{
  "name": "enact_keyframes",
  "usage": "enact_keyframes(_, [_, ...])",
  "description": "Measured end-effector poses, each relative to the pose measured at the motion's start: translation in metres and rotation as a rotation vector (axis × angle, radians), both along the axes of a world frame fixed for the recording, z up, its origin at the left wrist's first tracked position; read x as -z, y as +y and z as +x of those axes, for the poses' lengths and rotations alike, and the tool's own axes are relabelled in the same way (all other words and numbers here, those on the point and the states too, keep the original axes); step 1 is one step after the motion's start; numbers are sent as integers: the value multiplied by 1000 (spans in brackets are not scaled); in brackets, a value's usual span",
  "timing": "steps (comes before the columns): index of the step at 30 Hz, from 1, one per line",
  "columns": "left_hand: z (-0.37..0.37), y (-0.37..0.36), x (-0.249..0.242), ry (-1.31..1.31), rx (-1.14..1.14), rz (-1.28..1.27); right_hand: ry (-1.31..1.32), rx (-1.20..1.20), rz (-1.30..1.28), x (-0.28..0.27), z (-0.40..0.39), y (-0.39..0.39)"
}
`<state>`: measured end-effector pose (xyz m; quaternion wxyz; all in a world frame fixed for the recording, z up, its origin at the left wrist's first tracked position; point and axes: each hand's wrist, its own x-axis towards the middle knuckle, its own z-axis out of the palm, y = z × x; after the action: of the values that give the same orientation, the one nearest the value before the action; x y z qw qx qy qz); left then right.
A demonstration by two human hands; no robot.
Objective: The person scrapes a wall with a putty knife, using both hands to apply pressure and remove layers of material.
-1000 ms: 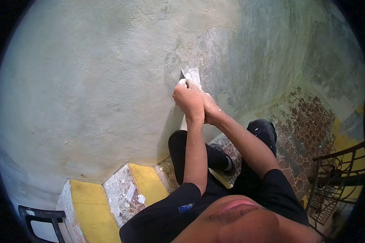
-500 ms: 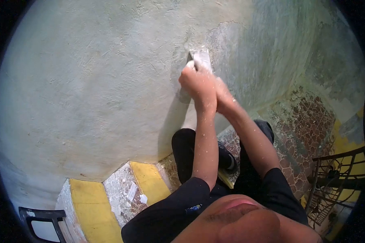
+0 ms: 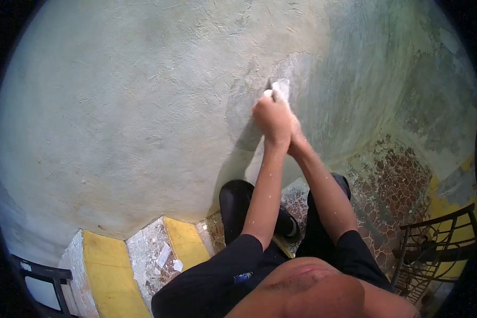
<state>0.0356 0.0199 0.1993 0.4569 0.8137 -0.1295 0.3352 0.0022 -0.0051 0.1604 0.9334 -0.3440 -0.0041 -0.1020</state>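
A scraper (image 3: 282, 88) with a broad, pale, dust-covered blade is at the grey plastered wall (image 3: 143, 106). My left hand (image 3: 271, 115) is closed around its handle. Close against it, my right hand (image 3: 296, 129) is partly hidden behind the left hand and wrist; its fingers look wrapped at the same handle. The blade meets a scraped grey patch (image 3: 299, 66), where the surface layer is rougher at the edges. White specks dot both forearms.
Yellow-edged steps (image 3: 107, 270) run along the wall's foot at lower left, with white flakes (image 3: 164, 255) on one tread. Dusty patterned floor (image 3: 392, 180) lies to the right, beside a dark metal railing (image 3: 434, 244). A black frame (image 3: 47, 275) stands at far left.
Both hands and the scraper have shifted right and slightly down in view, while the whole scene has drifted a little left. The grip looks the same.
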Motion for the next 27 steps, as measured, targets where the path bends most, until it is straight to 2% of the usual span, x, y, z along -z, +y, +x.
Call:
enact_keyframes(1, [-3,11,0,61,-24,-36,72,-14,6,-3,-5,9])
enact_keyframes(2, [-7,21,0,49,-24,-87,57,-79,-91,35,16,9])
enact_keyframes(3, [-11,32,-1,63,-29,-94,81,75,-268,17,-1,22])
enact_keyframes(5, [-27,48,-10,131,-74,-26,237,-110,-111,24,2,32])
enact_keyframes(8, [-16,57,4,78,-22,-45,298,-117,-120,-8,-25,34])
enact_keyframes(12, [-19,42,-19,115,-5,-87,194,-78,-124,1,-2,21])
enact_keyframes(14, [-17,31,-33,105,-13,-76,121,-227,30,-2,7,5])
enact_keyframes(17, [-19,21,-47,151,10,-115,98,-183,43,-38,-14,2])
enact_keyframes(21, [-22,13,-51,190,-37,-172,138,-174,5,-33,-13,-7])
enact_keyframes(23, [-26,15,-52,196,-33,-191,26,6,-533,-28,-16,-6])
enact_keyframes(24, [-25,15,-51,192,-46,-191,28,13,-542,-31,-17,-6])
enact_keyframes(26, [-23,14,-48,193,-60,-171,178,-70,-141,-33,-15,-4])
enact_keyframes(27, [-25,14,-50,187,-51,-174,172,-61,-144,-36,-17,-3])
